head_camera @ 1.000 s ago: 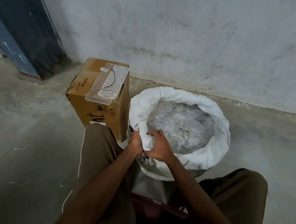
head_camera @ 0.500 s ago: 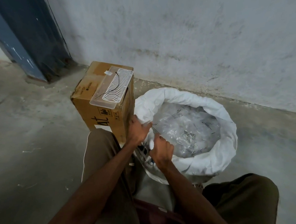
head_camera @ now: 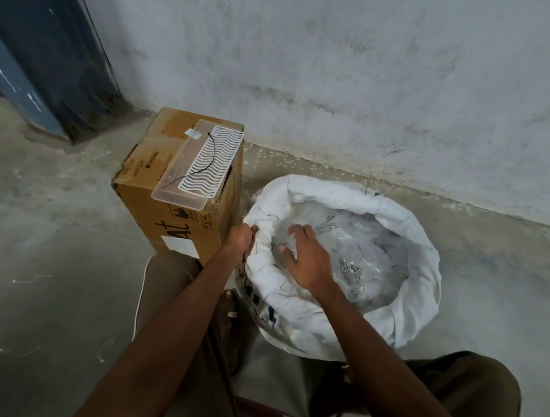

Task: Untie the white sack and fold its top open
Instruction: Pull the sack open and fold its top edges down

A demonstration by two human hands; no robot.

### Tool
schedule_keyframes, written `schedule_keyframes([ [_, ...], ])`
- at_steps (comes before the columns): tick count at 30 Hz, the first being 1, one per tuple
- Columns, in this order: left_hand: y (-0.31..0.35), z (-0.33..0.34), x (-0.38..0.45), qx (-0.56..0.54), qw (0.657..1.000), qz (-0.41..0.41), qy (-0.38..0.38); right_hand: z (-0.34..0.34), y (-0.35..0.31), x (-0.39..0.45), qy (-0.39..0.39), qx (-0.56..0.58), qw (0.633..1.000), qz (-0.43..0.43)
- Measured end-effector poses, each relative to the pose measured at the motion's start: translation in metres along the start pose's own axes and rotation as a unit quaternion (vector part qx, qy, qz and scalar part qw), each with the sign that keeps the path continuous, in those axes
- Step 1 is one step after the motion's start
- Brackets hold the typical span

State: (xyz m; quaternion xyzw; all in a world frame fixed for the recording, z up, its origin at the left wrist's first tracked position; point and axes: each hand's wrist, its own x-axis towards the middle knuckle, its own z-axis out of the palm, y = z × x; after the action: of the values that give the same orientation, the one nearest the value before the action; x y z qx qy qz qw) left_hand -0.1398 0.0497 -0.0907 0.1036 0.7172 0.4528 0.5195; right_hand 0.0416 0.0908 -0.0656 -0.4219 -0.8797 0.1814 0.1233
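The white sack [head_camera: 418,268] stands on the floor in front of me, its mouth open and its top rolled outward into a thick rim. Clear plastic packets [head_camera: 361,252] fill the inside. My left hand [head_camera: 240,238] grips the rolled rim on the sack's near-left side. My right hand [head_camera: 306,258] is over the near-left inside of the mouth, fingers spread and holding nothing, resting against the rim's inner face.
A brown cardboard box [head_camera: 159,182] stands just left of the sack, with a clear plastic tray [head_camera: 199,168] on top. A stained grey wall [head_camera: 340,67] runs behind. A dark blue door frame [head_camera: 47,59] is at far left. My knees flank the sack.
My right hand has let go of the rim and opened, moving up and into the sack's mouth. My left hand has shifted up along the left rim. The camera moved closer.
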Motion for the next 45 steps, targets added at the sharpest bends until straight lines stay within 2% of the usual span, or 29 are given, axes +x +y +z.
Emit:
schedule_keyframes([
  [2, 0.013, 0.004, 0.001, 0.072, 0.997, 0.014, 0.019, -0.003, -0.002, 0.023, 0.093, -0.136, 0.986, -0.035],
  [4, 0.025, 0.007, -0.002, 0.108, 0.993, 0.023, 0.053, -0.01, -0.005, 0.049, 0.106, -0.195, 0.973, -0.055],
  [6, 0.03, 0.006, 0.0, 0.171, 0.977, 0.081, 0.093, -0.012, -0.002, 0.074, 0.101, -0.239, 0.963, -0.07],
  [8, 0.034, 0.008, -0.002, 0.278, 0.933, 0.182, 0.139, -0.011, 0.0, 0.093, 0.097, -0.266, 0.956, -0.073],
  [10, 0.045, 0.011, -0.001, 0.354, 0.871, 0.275, 0.199, -0.01, 0.001, 0.108, 0.078, -0.273, 0.957, -0.057],
  [12, 0.059, 0.018, 0.007, 0.427, 0.803, 0.354, 0.219, -0.009, 0.004, 0.119, 0.07, -0.277, 0.957, -0.051],
  [14, 0.073, 0.03, 0.018, 0.518, 0.748, 0.365, 0.197, -0.01, 0.011, 0.126, 0.066, -0.293, 0.952, -0.067],
  [18, 0.093, 0.056, 0.036, 0.611, 0.712, 0.324, 0.12, -0.015, 0.027, 0.141, 0.015, -0.258, 0.962, -0.09],
  [20, 0.095, 0.061, 0.044, 0.611, 0.714, 0.325, 0.103, -0.02, 0.041, 0.152, -0.029, -0.226, 0.97, -0.089],
  [24, 0.107, 0.049, 0.062, 0.546, 0.776, 0.304, 0.088, -0.037, 0.067, 0.163, -0.053, -0.058, 0.991, -0.105],
  [27, 0.127, 0.045, 0.076, 0.502, 0.826, 0.252, 0.045, -0.039, 0.077, 0.164, 0.005, -0.169, 0.978, -0.12],
  [29, 0.139, 0.045, 0.082, 0.499, 0.836, 0.229, -0.011, -0.04, 0.084, 0.16, 0.051, -0.213, 0.972, -0.084],
  [32, 0.146, 0.054, 0.085, 0.526, 0.811, 0.255, -0.034, -0.044, 0.095, 0.158, 0.038, -0.202, 0.978, -0.033],
  [36, 0.138, 0.078, 0.067, 0.579, 0.73, 0.363, 0.022, -0.048, 0.097, 0.165, -0.037, -0.085, 0.996, -0.006],
  [38, 0.137, 0.083, 0.065, 0.581, 0.729, 0.361, 0.036, -0.055, 0.094, 0.171, -0.082, -0.036, 0.995, 0.037],
  [40, 0.137, 0.085, 0.072, 0.565, 0.751, 0.338, 0.046, -0.063, 0.091, 0.174, -0.095, 0.016, 0.994, 0.058],
  [42, 0.139, 0.083, 0.079, 0.543, 0.783, 0.302, 0.046, -0.07, 0.089, 0.169, -0.067, 0.042, 0.996, 0.041],
  [45, 0.146, 0.077, 0.09, 0.486, 0.845, 0.223, 0.017, -0.075, 0.096, 0.155, -0.003, -0.093, 0.996, -0.014],
])
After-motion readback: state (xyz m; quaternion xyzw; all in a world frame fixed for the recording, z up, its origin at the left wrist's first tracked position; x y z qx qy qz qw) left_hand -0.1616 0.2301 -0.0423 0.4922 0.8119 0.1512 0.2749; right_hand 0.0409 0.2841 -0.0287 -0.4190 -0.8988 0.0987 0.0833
